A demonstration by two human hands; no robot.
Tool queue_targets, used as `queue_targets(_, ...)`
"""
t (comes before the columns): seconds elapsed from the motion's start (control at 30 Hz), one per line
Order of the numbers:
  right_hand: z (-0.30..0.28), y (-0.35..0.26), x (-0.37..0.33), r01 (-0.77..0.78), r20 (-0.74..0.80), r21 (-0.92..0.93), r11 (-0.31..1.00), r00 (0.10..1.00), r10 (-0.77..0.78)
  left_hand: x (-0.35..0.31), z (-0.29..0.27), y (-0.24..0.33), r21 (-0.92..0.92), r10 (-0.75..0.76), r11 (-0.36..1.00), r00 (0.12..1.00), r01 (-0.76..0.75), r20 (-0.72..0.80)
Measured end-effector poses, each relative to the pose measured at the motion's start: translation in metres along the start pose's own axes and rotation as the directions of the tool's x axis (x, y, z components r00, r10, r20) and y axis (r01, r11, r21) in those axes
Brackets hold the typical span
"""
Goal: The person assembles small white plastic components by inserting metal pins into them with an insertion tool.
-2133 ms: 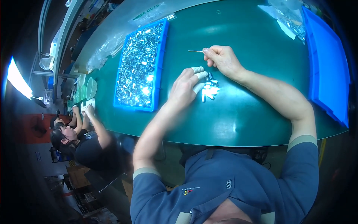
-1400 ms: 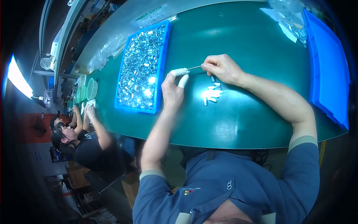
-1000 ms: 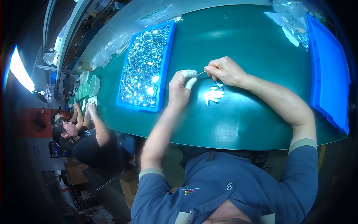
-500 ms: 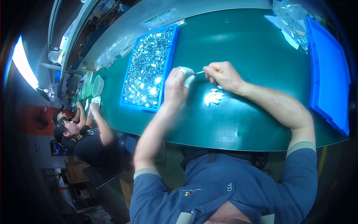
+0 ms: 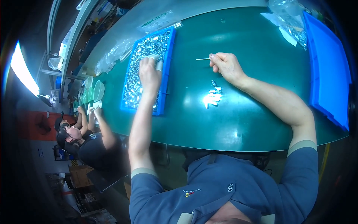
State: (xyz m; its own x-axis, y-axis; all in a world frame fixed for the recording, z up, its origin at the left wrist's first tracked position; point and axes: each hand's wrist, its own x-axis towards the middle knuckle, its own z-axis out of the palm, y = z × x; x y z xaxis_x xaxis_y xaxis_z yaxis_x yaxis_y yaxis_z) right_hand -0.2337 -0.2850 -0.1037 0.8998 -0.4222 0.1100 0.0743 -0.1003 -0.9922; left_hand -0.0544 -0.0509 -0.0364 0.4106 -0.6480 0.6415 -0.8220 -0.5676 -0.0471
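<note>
My left hand (image 5: 149, 74), white covers on some fingers, reaches over the blue tray (image 5: 169, 71) of small shiny metal pieces (image 5: 138, 87). Its thumb and fingers look apart, and no held piece shows between them. Out over the green table my right hand (image 5: 228, 67) is closed in a pinch on a thin metal rod (image 5: 202, 59). The rod's free end points left, toward the tray, with nothing visible on it. Below that hand, a small heap of loose metal pieces (image 5: 213, 99) lies on the tabletop, bright with glare.
At the right edge stands an empty-looking blue tray (image 5: 328, 71). Clear plastic bags (image 5: 292, 26) with metal pieces lie at the far right. More plastic film (image 5: 113, 59) lies left of the full tray. Co-workers (image 5: 93, 145) sit at the left beside a round bowl (image 5: 99, 90).
My left hand has moved away from the rod's tip, leftward into the tray of pieces. My right hand still holds the rod, slightly higher, and its tip now shows free.
</note>
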Motion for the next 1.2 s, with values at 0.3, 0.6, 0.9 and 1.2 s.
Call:
queue_targets(0.3,-0.004,0.001,0.006,0.003,-0.081,0.095,0.995,0.997,0.005,-0.020,0.009,0.119,-0.591,0.423,0.785,0.859,-0.189,0.288)
queue_targets(0.6,-0.001,-0.008,-0.004,0.036,0.208,-0.058,0.998,0.978,-0.023,-0.047,0.019,0.086,-0.560,-0.276,0.673,0.867,0.483,0.416)
queue_targets(0.9,0.000,-0.008,-0.005,0.178,0.242,-0.271,0.946,0.964,-0.111,-0.045,0.020,0.092,-0.583,-0.045,0.797,0.979,0.157,0.201)
queue_targets(1.2,0.009,-0.006,-0.016,0.246,0.270,-0.356,0.902,0.951,-0.153,-0.044,0.019,0.102,-0.614,0.032,0.784,0.982,0.090,0.184)
